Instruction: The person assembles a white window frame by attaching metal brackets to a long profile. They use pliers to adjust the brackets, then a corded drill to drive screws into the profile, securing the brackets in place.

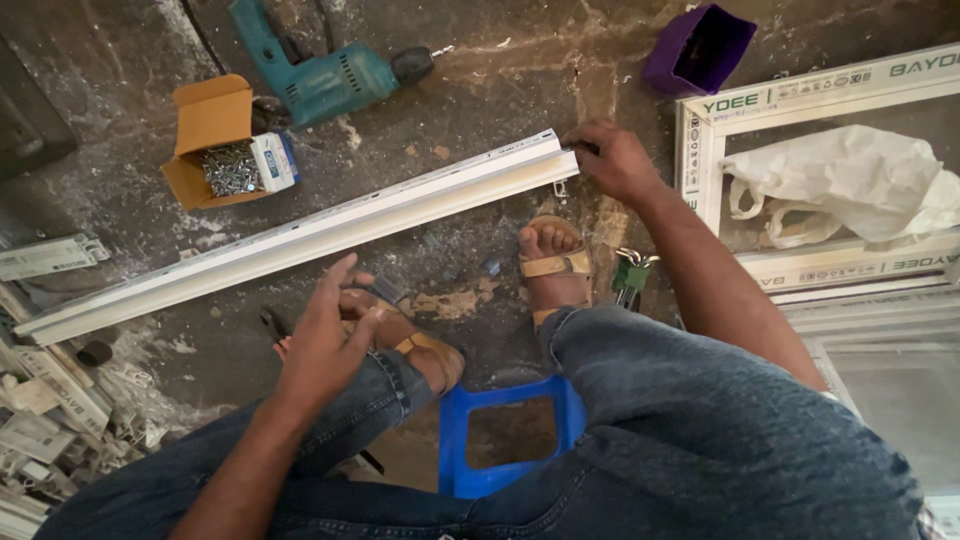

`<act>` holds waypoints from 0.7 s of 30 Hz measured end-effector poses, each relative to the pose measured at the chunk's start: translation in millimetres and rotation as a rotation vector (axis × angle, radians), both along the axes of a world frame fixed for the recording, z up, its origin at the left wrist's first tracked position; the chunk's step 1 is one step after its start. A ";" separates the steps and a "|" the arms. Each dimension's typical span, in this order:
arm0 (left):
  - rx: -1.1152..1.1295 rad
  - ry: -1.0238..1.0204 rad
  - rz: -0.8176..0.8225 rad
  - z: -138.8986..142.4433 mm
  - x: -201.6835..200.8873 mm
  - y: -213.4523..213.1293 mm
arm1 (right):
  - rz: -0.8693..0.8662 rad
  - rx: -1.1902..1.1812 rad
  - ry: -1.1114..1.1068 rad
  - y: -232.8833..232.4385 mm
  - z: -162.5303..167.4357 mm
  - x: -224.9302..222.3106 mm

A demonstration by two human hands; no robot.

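On the dusty concrete floor (400, 170), seen from the head camera, a long white plastic profile strip (300, 235) lies slanting from lower left to upper right in front of the seated person. The right hand (615, 160) is closed on the strip's right end, fingers curled over its top edge and pinning it to the floor. The left hand (325, 335) hovers open above the left knee, fingers spread and loose, holding nothing; it sits just short of the strip's middle without touching it. Both sandalled feet rest near the strip, the right foot (552, 262) just below its gripped end, and a blue stool (455, 445) shows between the legs.

Beyond the strip sit a teal electric drill (330, 80) and an open cardboard box of screws (225, 160), both within reach of the left hand. A purple tub (698, 48) stands at the top, and a white window frame (700, 150) with a crumpled plastic bag (850, 185) on it lies to the right. Offcuts of profile (50, 400) pile up at the left edge.

To handle the strip well, I judge the loose far end needs steadying too: one-ended grip lets so long a piece swing or flex, so the free hand belongs flat on its middle.
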State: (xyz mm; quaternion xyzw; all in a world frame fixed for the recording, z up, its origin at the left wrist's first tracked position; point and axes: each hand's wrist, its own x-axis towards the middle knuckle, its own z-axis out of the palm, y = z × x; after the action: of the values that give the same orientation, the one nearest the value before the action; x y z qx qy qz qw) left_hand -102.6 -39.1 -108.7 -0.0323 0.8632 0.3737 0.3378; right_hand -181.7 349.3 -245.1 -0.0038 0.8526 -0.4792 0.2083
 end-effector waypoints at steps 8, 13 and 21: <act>-0.007 -0.042 0.009 1.1 -1.9 -0.3 | -0.005 0.040 -0.013 -2.3 6.1 -1.9; -0.015 -0.047 0.010 -4.9 3.0 -4.7 | -0.012 0.027 -0.063 -2.4 6.3 -2.4; 0.097 0.143 -0.071 -10.2 8.4 -9.4 | -0.137 0.064 -0.062 2.0 -8.6 11.1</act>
State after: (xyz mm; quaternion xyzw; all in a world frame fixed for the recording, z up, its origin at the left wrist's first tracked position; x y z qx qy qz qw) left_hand -94.2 -48.5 -118.9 0.0414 0.8667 0.4042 0.2894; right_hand -170.6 351.4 -253.7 0.0761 0.8588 -0.4649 0.2014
